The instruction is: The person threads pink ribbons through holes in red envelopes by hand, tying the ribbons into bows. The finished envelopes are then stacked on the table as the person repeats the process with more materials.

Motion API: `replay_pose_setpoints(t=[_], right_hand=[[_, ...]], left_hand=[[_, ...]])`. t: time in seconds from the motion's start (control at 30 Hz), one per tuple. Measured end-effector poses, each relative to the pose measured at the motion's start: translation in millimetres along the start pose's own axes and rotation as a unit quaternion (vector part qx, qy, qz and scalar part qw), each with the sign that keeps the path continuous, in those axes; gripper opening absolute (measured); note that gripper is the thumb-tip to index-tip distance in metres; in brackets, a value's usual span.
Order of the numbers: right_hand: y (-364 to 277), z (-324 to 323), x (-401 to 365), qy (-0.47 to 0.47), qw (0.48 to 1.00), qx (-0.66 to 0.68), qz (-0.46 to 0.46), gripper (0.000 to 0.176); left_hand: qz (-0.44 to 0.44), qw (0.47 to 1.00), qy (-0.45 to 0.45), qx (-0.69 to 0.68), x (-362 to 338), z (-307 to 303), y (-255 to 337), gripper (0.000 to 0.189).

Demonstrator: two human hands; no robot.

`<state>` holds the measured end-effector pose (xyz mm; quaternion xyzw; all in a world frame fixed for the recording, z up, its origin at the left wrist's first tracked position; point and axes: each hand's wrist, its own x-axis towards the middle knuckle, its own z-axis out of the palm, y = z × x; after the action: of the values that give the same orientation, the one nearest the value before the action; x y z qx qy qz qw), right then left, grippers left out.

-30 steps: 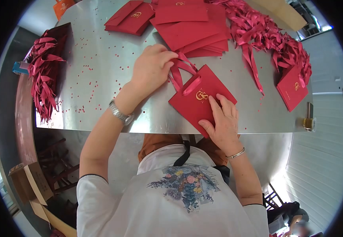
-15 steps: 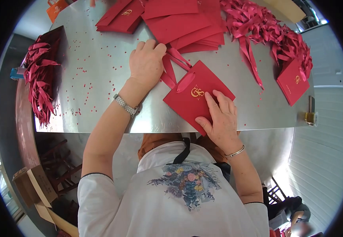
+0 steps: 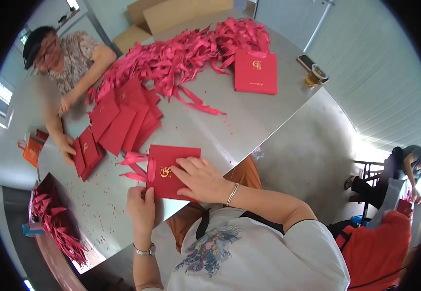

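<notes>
A small red paper gift bag [image 3: 176, 153] with a gold emblem lies flat near the table's front edge. Satin ribbon handles [image 3: 134, 159] trail from its left side. My right hand [image 3: 203, 180] rests on the bag's right half with fingers stretched out and spread. At the bag's lower left corner, my left hand [image 3: 141, 207] has its fingers curled and pinched at the edge. Just beyond lies a fanned pile of red bags [image 3: 129, 121].
A long heap of ribbons [image 3: 171, 58] runs across the back of the metal table [image 3: 263, 116]. Finished-looking bags [image 3: 256, 72], a cup [image 3: 315, 76] and a phone [image 3: 306, 61] sit at right. Opposite, a co-worker's hand [image 3: 67, 148] touches a stack of bags [image 3: 88, 153].
The view has swung to the right, bringing the co-worker into sight. My left hand has come from the ribbons by the pile to the bag's corner. My right hand stays on the bag.
</notes>
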<state>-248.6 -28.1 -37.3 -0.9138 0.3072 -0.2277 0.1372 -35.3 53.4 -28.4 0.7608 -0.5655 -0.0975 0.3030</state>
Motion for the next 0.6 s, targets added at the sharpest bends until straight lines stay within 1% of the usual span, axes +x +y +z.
replay_pose_setpoints(t=[0.03, 0.1, 0.13, 0.17, 0.23, 0.3, 0.33, 0.37, 0.4, 0.43, 0.47, 0.5, 0.53, 0.57, 0.6], right_hand=[[-1, 0, -1, 0.004, 1.0, -0.005, 0.002, 0.064], [-1, 0, -3, 0.014, 1.0, -0.014, 0.001, 0.064], [-1, 0, -4, 0.017, 1.0, -0.012, 0.002, 0.064], [0, 0, -5, 0.019, 1.0, -0.009, 0.002, 0.065], [3, -2, -7, 0.028, 1.0, 0.002, 0.0, 0.064], [8, -8, -8, 0.117, 0.99, 0.08, 0.016, 0.061], [10, -14, -8, 0.179, 0.98, 0.08, 0.041, 0.057], [14, -20, -7, 0.203, 0.974, 0.08, 0.068, 0.055], [19, -27, -5, 0.224, 0.967, 0.081, 0.094, 0.054], [26, -33, -3, 0.234, 0.956, 0.143, 0.103, 0.049], [36, -34, -3, 0.189, 0.957, 0.186, 0.121, 0.046], [48, -36, -5, 0.143, 0.953, 0.23, 0.139, 0.043], [54, -57, -6, 0.085, 0.915, 0.345, 0.191, 0.036], [63, -63, -11, 0.119, 0.887, 0.389, 0.218, 0.032], [72, -68, -17, 0.153, 0.856, 0.43, 0.243, 0.027]], left_hand=[[0.012, 1.0, 0.006, 0.0, 0, 5, -7, 0.019], [-0.082, 0.986, 0.01, -0.143, 2, 8, -9, 0.015], [-0.174, 0.961, -0.023, -0.215, 2, 6, -4, 0.011], [-0.167, 0.962, -0.021, -0.214, 0, 6, -2, 0.011], [-0.203, 0.901, 0.001, -0.383, -2, 5, 7, 0.012], [-0.194, 0.903, 0.001, -0.384, -4, -3, 20, 0.013], [-0.164, 0.896, 0.012, -0.412, -5, -6, 28, 0.013], [-0.137, 0.888, 0.024, -0.439, -5, -6, 32, 0.013], [-0.136, 0.888, 0.024, -0.439, -4, -4, 33, 0.013], [-0.077, 0.884, 0.015, -0.461, -2, -1, 35, 0.014], [-0.017, 0.876, 0.007, -0.482, 0, 0, 37, 0.016], [-0.02, 0.876, 0.007, -0.481, 2, 2, 44, 0.016], [-0.028, 0.876, 0.006, -0.482, 4, 4, 57, 0.021], [-0.035, 0.875, 0.005, -0.483, 7, 8, 69, 0.028], [-0.032, 0.872, -0.002, -0.488, 7, 12, 79, 0.043]])
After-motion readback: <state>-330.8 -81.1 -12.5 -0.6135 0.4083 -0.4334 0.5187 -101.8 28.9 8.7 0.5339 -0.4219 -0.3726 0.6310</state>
